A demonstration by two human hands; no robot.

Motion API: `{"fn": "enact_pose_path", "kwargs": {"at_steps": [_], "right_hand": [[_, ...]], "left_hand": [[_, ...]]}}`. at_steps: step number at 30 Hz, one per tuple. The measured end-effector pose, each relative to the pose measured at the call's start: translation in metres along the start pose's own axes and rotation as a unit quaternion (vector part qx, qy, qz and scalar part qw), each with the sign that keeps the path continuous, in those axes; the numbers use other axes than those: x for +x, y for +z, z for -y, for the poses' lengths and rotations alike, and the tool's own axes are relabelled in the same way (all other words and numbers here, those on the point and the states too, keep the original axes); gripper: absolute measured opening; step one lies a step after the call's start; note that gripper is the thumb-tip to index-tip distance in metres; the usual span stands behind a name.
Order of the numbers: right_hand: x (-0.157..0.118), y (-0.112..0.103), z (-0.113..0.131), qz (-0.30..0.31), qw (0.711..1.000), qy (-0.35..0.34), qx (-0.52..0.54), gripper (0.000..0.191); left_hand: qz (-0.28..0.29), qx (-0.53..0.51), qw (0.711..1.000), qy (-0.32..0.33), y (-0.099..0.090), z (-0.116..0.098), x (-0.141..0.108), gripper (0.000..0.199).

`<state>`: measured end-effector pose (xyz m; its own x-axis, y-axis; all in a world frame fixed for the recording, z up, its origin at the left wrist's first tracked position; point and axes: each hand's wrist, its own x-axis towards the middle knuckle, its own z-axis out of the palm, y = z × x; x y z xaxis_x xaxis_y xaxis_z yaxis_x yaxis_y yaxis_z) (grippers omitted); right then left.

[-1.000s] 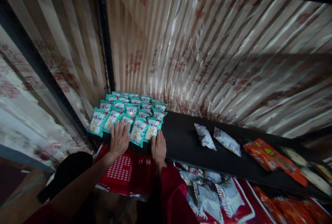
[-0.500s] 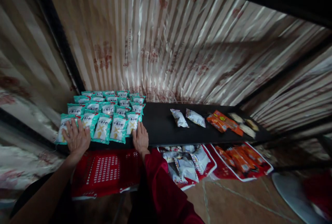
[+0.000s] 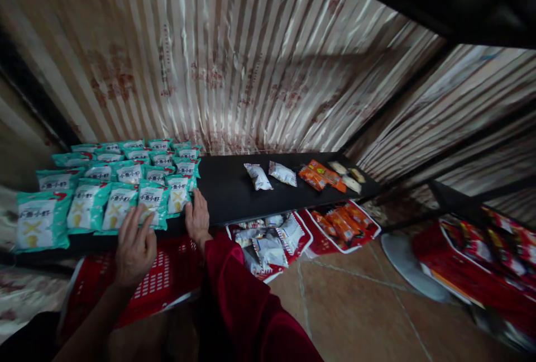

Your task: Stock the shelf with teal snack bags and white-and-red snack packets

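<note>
- I see the turquoise packets [image 3: 120, 205] in rows on the black shelf [image 3: 228, 197], left of the frame.
- My left hand [image 3: 136, 247] is open at their front; my right hand [image 3: 197, 217], open too, edges the end one.
- They look light, soft, slippery, crushable; I'd pinch the sealed edges.
- Labels read "小鱼小虾".

Your teal-and-white snack packets [image 3: 86, 205] lie plump and faces up in close-set rows, with dark lettering; those in front show yellow pictures. The front row stretches from well left of your left fingers [image 3: 133, 225], past their tips, to the end packet [image 3: 178, 194] by your right fingers [image 3: 200, 203].
</note>
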<state>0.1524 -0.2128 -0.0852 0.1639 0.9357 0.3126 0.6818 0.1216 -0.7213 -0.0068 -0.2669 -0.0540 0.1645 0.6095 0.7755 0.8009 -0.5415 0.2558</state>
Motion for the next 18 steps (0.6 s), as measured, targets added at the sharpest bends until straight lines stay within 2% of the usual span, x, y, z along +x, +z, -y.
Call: {"fn": "enact_pose_path", "kwargs": {"at_steps": [4, 7, 9, 12, 18], "right_hand": [[0.002, -0.024, -0.007, 0.021, 0.996, 0.023, 0.083, 0.047], [-0.004, -0.061, -0.021, 0.032, 0.994, -0.003, 0.104, 0.04], [-0.013, -0.093, -0.04, 0.031, 0.994, -0.034, 0.095, 0.036], [-0.034, -0.147, -0.085, 0.025, 0.996, -0.068, 0.049, 0.033], [-0.074, -0.248, -0.199, 0.012, 0.99, -0.065, -0.122, 0.034]], "left_hand": [[0.059, -0.078, 0.995, 0.028, 0.025, -0.049, -0.016, 0.044], [0.127, -0.112, 0.985, -0.003, 0.042, -0.08, -0.026, 0.035], [0.169, -0.129, 0.977, -0.036, 0.049, -0.101, -0.029, 0.035], [0.201, -0.133, 0.967, -0.084, 0.053, -0.133, -0.029, 0.036], [0.216, -0.125, 0.959, -0.132, 0.049, -0.199, -0.031, 0.034]]}}
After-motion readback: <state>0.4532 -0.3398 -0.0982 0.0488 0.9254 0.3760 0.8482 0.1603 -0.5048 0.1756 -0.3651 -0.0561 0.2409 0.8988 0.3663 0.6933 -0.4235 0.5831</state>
